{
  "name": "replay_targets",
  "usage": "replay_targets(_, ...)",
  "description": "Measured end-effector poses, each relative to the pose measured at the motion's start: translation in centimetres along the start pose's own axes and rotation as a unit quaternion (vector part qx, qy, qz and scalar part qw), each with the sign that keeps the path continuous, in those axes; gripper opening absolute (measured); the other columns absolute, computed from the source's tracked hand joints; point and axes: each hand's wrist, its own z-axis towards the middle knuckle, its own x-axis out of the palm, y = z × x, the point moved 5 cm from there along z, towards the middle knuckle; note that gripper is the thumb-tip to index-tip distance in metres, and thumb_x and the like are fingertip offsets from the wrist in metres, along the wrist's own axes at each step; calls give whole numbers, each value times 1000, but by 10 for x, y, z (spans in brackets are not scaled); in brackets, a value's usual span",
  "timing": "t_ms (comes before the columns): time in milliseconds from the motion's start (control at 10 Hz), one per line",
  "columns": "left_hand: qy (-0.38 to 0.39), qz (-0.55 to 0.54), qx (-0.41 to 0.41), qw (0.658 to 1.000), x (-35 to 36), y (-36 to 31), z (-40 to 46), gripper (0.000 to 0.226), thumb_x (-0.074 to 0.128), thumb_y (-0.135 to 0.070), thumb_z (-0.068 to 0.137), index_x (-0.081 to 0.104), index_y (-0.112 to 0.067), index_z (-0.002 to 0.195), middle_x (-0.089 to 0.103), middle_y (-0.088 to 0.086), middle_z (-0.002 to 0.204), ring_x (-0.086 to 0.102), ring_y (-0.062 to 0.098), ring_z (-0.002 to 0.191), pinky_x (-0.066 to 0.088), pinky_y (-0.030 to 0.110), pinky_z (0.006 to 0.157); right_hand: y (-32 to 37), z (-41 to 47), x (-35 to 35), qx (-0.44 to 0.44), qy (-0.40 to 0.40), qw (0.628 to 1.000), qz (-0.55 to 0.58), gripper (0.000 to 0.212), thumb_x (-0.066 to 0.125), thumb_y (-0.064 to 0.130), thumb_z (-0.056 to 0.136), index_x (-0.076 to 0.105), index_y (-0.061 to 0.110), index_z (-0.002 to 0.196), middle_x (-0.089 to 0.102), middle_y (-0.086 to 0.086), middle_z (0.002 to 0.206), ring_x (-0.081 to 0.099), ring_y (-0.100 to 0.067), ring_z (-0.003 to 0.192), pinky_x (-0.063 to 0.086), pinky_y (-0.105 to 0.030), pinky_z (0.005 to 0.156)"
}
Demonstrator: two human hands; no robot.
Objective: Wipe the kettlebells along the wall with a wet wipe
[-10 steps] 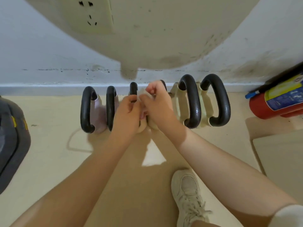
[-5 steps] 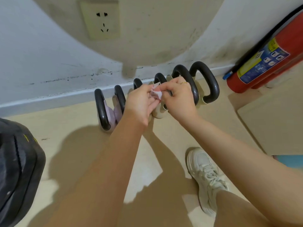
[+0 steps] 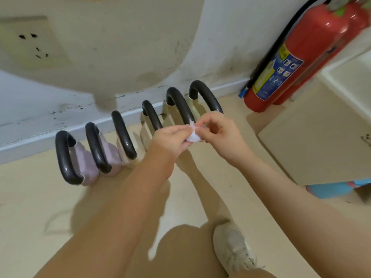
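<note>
Several kettlebells with black handles stand in a row along the wall's baseboard. The two at the left, such as the leftmost kettlebell (image 3: 80, 163), have pale purple bodies; the others, such as the rightmost kettlebell (image 3: 204, 97), have cream bodies. A small crumpled white wet wipe (image 3: 193, 135) sits between my two hands, above the floor in front of the right-hand kettlebells. My left hand (image 3: 170, 139) pinches its left side and my right hand (image 3: 218, 131) pinches its upper right edge. Neither hand touches a kettlebell.
A red fire extinguisher (image 3: 297, 55) with a black hose leans in the right corner. A cream board (image 3: 313, 137) lies on the floor at the right. A wall socket (image 3: 34, 45) is at upper left. My shoe (image 3: 232, 247) stands near the bottom.
Both hands moved right and back from the middle kettlebells, still working the wipe between them. The view swung, bringing the fire extinguisher further into sight.
</note>
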Motion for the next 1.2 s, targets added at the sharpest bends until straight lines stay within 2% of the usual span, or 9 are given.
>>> replay_targets(200,67,34,47,996,133,-10,29,23,52,-3,90,65,-1,108,68,21,109,68,22,91,49,11,81,-44,15,-113,55,-91,988,115,23,55,-1,87,57,20,78,61,1,78,61,-16,71,57,-34,74)
replay_targets(300,109,62,130,984,214,-30,29,20,51,-6,91,67,-15,97,71,3,92,67,4,80,53,12,73,-44,9,-195,-2,-202,975,88,28,58,-2,84,54,25,77,56,8,73,53,-7,66,48,-22,66)
replay_targets(400,161,181,315,918,296,-54,20,22,47,-10,92,62,-14,107,64,-2,101,60,2,85,50,19,84,-46,-9,-283,-17,-327,943,60,29,60,1,83,54,30,79,59,4,80,55,-4,72,45,-18,71)
replay_targets(500,190,355,478,780,371,-64,12,31,43,-14,88,66,-8,107,63,6,116,58,19,104,44,29,94,-55,-28,-356,-27,-407,913,-23,29,60,5,83,54,34,81,60,-6,93,57,-10,83,45,-14,75)
replay_targets(600,196,505,540,644,430,-58,18,37,41,-21,82,72,-13,101,55,14,133,46,39,124,34,46,103,-72,-42,-400,25,-410,905,-113,20,60,7,85,59,27,87,60,1,97,59,-9,88,43,-3,76)
replay_targets(700,171,592,505,605,451,-48,39,32,44,-24,86,71,-21,104,29,9,153,16,39,141,9,42,111,-82,-50,-417,36,-398,900,-175,18,55,0,84,66,13,92,57,2,95,56,-12,85,40,0,75)
replay_targets(800,143,589,528,596,453,-42,45,27,49,-23,81,74,-16,85,41,15,145,28,45,135,20,50,108,-89,-44,-416,46,-351,904,-241,19,51,3,87,68,7,94,60,-5,98,55,-18,80,38,-9,72)
replay_targets(1000,160,541,540,625,450,-38,48,33,44,-23,82,74,-14,92,46,17,141,34,44,133,25,50,105,-93,-34,-402,61,-258,894,-362,50,26,27,79,71,11,93,73,-8,90,52,-35,99,45,-40,82)
replay_targets(1200,72,474,568,669,392,-60,54,40,49,-6,81,58,-6,120,55,14,131,47,34,124,36,50,104,-55,-19,-369,-55,-263,906,-325,36,35,21,82,68,9,93,69,-5,97,61,-28,85,46,-31,69)
